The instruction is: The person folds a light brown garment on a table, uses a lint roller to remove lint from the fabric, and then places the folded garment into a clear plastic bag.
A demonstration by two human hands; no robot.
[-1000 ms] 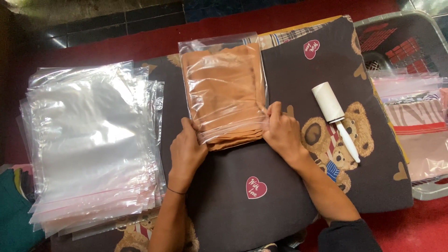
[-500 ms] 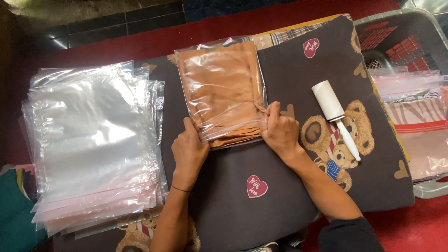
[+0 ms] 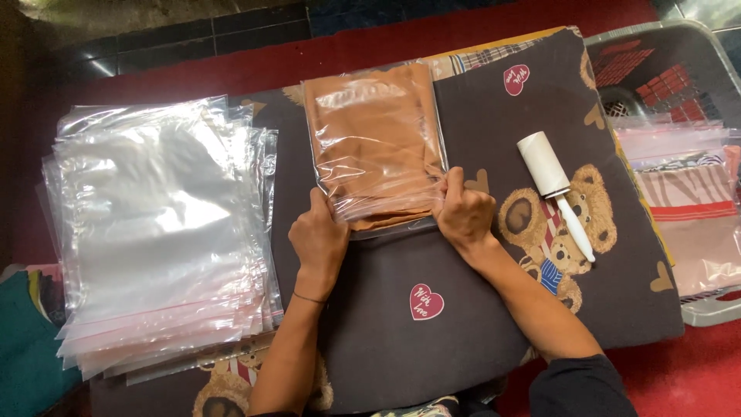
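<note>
Currently we hold a clear plastic bag at its near, open end, one hand at each corner. Our left hand pinches the left corner between thumb and fingers; our right hand pinches the right corner, fingers pressed together on the film. Gripping both corners appears to keep the mouth taut and flat.

Contents: a folded orange-brown cloth fills nearly the whole bag; a thin edge of it shows at the mouth, between our hands. The bag lies flat toward the far edge of a dark cushion printed with bears and hearts, roughly at its middle.

Left edge of the cushion: a thick stack of empty clear bags, mouths with pinkish strips turned toward us, within easy reach of the left hand.

Right of the bagged cloth, apart from it: a white lint roller, handle pointing toward the near right corner.

Beyond the right edge: a pale basket holding filled bags with striped and pinkish cloth inside, stacked flat.
</note>
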